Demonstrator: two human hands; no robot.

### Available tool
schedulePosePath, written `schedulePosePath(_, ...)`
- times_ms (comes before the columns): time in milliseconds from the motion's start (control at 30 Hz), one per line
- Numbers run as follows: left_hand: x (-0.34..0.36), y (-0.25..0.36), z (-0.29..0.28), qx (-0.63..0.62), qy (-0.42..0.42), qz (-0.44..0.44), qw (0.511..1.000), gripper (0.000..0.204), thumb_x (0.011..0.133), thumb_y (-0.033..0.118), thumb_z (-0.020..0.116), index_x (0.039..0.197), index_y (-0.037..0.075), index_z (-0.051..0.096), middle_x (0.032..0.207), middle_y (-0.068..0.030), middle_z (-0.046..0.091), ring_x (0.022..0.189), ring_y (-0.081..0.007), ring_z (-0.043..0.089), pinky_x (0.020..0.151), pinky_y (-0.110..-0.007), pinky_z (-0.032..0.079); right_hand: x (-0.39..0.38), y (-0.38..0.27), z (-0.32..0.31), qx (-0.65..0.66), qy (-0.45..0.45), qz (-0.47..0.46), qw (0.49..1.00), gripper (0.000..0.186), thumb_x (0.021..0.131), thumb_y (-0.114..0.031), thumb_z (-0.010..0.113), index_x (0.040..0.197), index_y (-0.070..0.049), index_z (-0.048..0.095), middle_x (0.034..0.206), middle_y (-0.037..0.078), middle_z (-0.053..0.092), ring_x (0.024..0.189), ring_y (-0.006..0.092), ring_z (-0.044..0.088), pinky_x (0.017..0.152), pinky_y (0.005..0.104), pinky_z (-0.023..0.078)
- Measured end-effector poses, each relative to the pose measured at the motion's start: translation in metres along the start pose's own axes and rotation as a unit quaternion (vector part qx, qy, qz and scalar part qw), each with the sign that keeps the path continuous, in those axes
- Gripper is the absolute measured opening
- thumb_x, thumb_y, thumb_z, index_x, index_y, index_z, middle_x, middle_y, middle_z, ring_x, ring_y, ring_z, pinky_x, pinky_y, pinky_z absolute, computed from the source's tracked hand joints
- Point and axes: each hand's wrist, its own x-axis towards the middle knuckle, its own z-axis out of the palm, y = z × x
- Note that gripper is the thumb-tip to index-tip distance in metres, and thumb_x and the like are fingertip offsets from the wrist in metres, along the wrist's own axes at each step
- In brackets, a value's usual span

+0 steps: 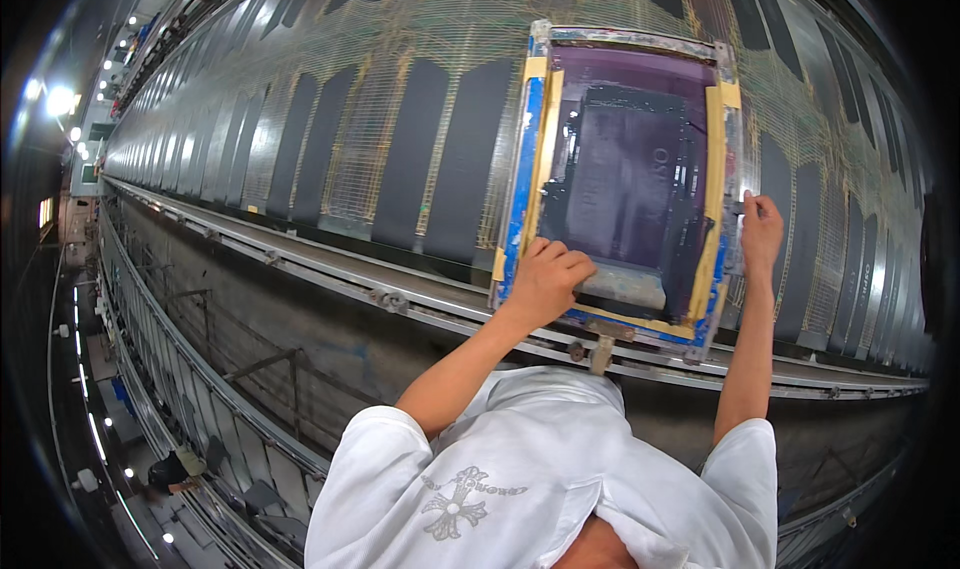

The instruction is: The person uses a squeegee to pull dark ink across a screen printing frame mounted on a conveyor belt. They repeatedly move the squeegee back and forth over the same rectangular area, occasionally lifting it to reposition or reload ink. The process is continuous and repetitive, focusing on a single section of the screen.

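Observation:
A screen printing frame [728, 134] lies on the long table in front of me, its rails edged with yellow and blue tape. Dark, wet-looking ink [630, 184] covers much of its purple mesh. Across the near end of the mesh rests a pale, ink-smeared squeegee [628, 289]. My left hand [550, 281] is closed at the squeegee's left end, beside the left rail. Just outside the right rail, my right hand [762, 231] is raised with its fingers pinched together. A small dark piece shows at those fingertips, too small to name.
Rows of dark flat panels [405, 154] lie on the shiny table, with yellowish crossing lines between them. A metal rail [400, 297] runs along the table's near edge, and a bracket [603, 349] sits at the frame's near end. To the left runs a metal railing [190, 359].

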Motion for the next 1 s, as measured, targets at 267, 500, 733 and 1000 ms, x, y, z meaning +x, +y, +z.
schedulePosePath(267,-0.082,-0.157,-0.132,0.115,0.034,-0.016,0.993,0.041,0.059,0.003,0.081,0.098,0.015,0.076,0.102,0.0028,0.075,0.091,-0.021,0.066,0.088,-0.038,0.046,-0.114,-0.115,0.206,0.104,0.032,-0.081,0.991,0.031,0.096,-0.032,0.07,0.093,-0.002,0.069,0.085,0.016,0.069,0.08,0.0299,0.067,0.077,0.0408,0.05)
schedulePosePath(500,-0.145,-0.213,-0.191,0.128,0.0,0.015,0.992,0.048,0.056,0.0,0.08,0.101,0.016,0.075,0.104,0.0036,0.074,0.085,-0.0205,0.063,0.083,-0.037,0.044,-0.145,-0.156,0.264,0.079,0.044,-0.054,0.994,0.033,0.095,-0.037,0.07,0.095,-0.004,0.071,0.083,0.018,0.07,0.081,0.0377,0.069,0.077,0.0432,0.051)
schedulePosePath(733,-0.15,-0.232,-0.173,0.107,-0.034,0.05,0.992,0.041,0.06,0.001,0.077,0.098,0.015,0.071,0.103,0.0025,0.072,0.084,-0.0216,0.061,0.082,-0.039,0.042,-0.132,-0.133,0.286,-0.006,0.087,-0.113,0.99,0.033,0.095,-0.037,0.07,0.097,-0.005,0.073,0.083,0.019,0.071,0.077,0.0374,0.069,0.072,0.0447,0.05)
schedulePosePath(1000,-0.007,-0.313,-0.161,0.127,-0.002,0.073,0.989,0.046,0.061,-0.001,0.075,0.104,0.016,0.075,0.108,0.0006,0.075,0.09,-0.0242,0.064,0.083,-0.04,0.044,-0.119,-0.177,0.258,-0.157,-0.058,-0.099,0.981,0.032,0.094,-0.037,0.073,0.103,-0.006,0.074,0.093,0.018,0.073,0.086,0.0361,0.07,0.079,0.0433,0.053)
